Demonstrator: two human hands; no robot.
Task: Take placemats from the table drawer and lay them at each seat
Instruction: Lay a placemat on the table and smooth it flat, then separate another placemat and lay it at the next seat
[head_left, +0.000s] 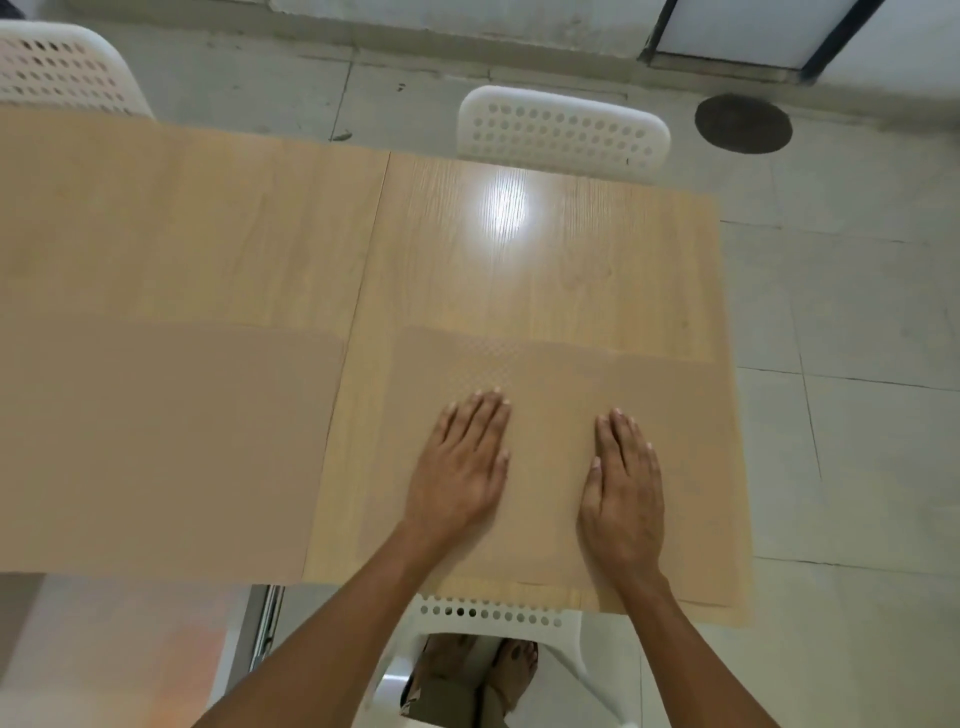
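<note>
A tan placemat (691, 467) lies flat on the near right part of the light wooden table (519, 270). My left hand (462, 462) and my right hand (626, 488) both rest palm down on it, fingers extended and held close together, holding nothing. A second tan placemat (156, 441) lies flat at the near left seat, apart from both hands. No drawer shows in this view.
A white perforated chair (563, 130) stands at the far side, another (57, 67) at the far left, and one (493, 618) under the near edge in front of me. My feet show on the tiled floor. A dark round floor cover (743, 123) sits at the far right.
</note>
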